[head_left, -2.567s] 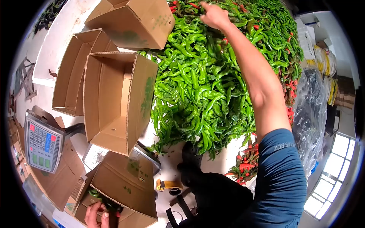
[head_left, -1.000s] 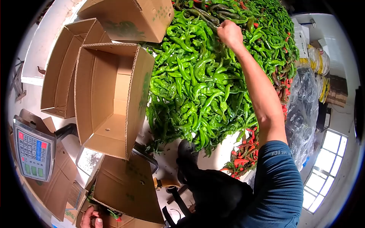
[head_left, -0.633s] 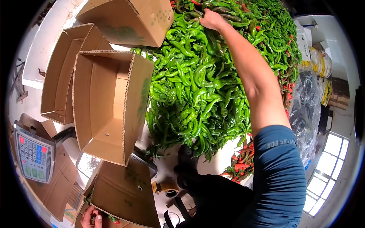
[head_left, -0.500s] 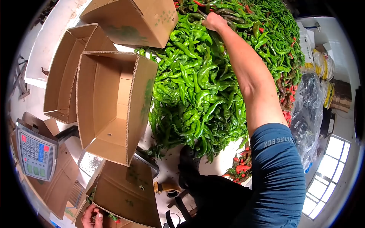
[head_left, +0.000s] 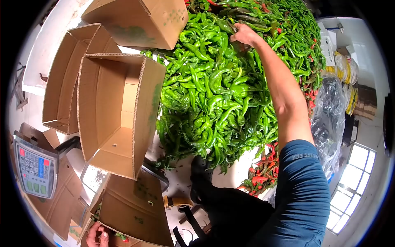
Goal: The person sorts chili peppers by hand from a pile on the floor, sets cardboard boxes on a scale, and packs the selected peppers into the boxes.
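My right hand (head_left: 243,34) reaches onto the big heap of green peppers (head_left: 214,86), its fingers bent down at a dark green pepper; what they hold, if anything, cannot be made out. Dark peppers (head_left: 247,17) lie just beyond it. At the bottom left, my left hand (head_left: 97,236) rests at the edge of a low cardboard box (head_left: 135,206), fingers curled, with their tips partly hidden. Inside that box a few green and red peppers (head_left: 122,237) show beside the hand.
An open, empty-looking carton (head_left: 111,119) stands left of the heap, with another open box (head_left: 66,82) behind it and a carton (head_left: 140,24) above. A scale display (head_left: 36,166) is at the far left. Red peppers (head_left: 260,175) lie near my legs, and a tape roll (head_left: 181,201) lies below.
My right hand has moved a little right and down over the heap since a moment ago. My left hand stays at the low box. The view has shifted slightly.
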The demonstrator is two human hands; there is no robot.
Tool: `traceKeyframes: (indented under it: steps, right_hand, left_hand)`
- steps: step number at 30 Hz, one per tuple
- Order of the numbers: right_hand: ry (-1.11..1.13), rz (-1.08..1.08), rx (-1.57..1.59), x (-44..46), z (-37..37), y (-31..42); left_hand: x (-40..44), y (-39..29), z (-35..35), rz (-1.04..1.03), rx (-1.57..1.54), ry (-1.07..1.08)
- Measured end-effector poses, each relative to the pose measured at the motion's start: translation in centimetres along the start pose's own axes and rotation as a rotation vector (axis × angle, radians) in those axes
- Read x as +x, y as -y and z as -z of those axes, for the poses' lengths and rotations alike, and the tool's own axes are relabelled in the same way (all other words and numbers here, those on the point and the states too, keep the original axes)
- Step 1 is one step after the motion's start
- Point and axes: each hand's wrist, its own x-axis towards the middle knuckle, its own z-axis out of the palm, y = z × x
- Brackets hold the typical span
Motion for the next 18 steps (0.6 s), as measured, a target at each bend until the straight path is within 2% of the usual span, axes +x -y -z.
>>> traceKeyframes:
  steps: [1, 5, 9, 12, 13, 17, 18]
  right_hand:
    - [-0.061, 0.043, -0.024, 0.1, -0.9, -0.1]
    - [-0.147, -0.175, -0.211, -0.7, -2.7, 2.6]
    - [-0.184, -0.025, -0.146, -2.1, -2.6, 2.5]
    - [-0.285, -0.041, -0.002, -2.3, -3.4, 1.8]
    - [-0.417, 0.027, 0.093, -1.5, -4.5, 0.4]
    - [-0.585, 0.01, 0.697, -5.1, -2.4, 0.6]
    - [-0.648, -0.004, 0.709, -6.8, -1.3, 0.7]
  left_hand:
    - [0.1, -0.1, 0.0, -0.012, 0.014, 0.003]
    - [0.2, -0.6, -0.3, 0.037, -0.002, 0.017]
    - [0.0, -0.9, -0.7, 0.008, 0.034, 0.021]
    - [-0.2, -0.8, -1.1, -0.022, 0.023, 0.018]
    - [-0.3, -0.9, -1.1, -0.041, 0.032, 0.005]
    - [-1.4, -1.2, -1.0, -0.066, 0.013, -0.072]
    - [-1.6, -0.8, -1.0, -0.053, -0.025, -0.087]
